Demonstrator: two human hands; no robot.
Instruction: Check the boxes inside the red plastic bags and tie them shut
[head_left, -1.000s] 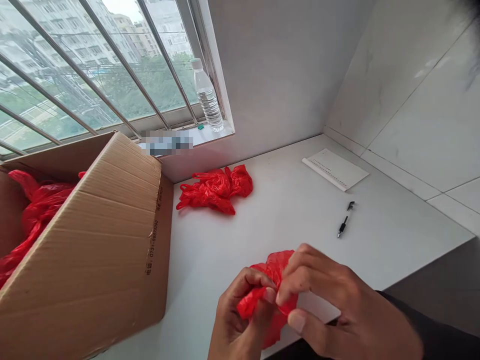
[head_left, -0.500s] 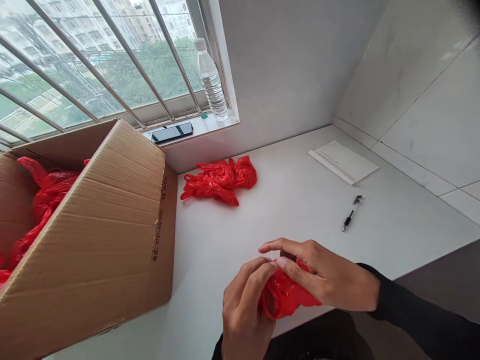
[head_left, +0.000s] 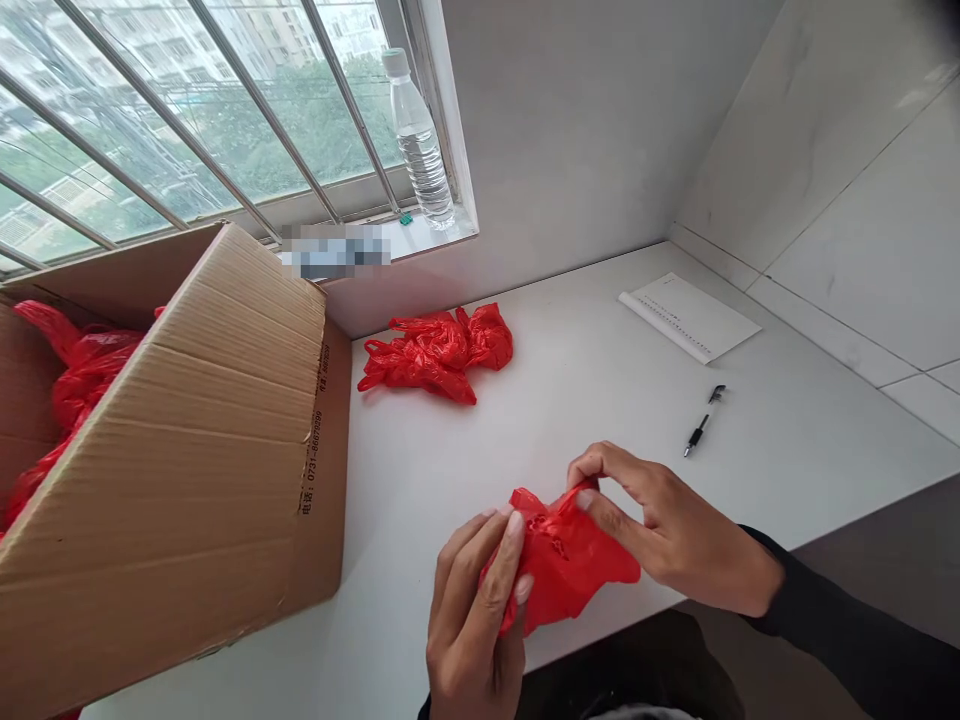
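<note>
A crumpled red plastic bag (head_left: 566, 562) is held between both hands above the near edge of the white table (head_left: 585, 420). My left hand (head_left: 472, 620) pinches its left side with thumb and fingers. My right hand (head_left: 671, 535) pinches its upper right edge, fingers curled. A second red plastic bag (head_left: 435, 355) lies bunched on the table near the wall, apart from both hands.
An open cardboard box (head_left: 195, 450) with more red bags (head_left: 67, 380) inside stands at the left. A water bottle (head_left: 420, 140) stands on the window sill. A paper pad (head_left: 690, 315) and a black pen (head_left: 703, 422) lie at the right. Tiled wall at the right.
The hands have shifted on the red bag: my right hand moved from lying over it to pinching its upper edge, and the bag is spread a little wider between them.
</note>
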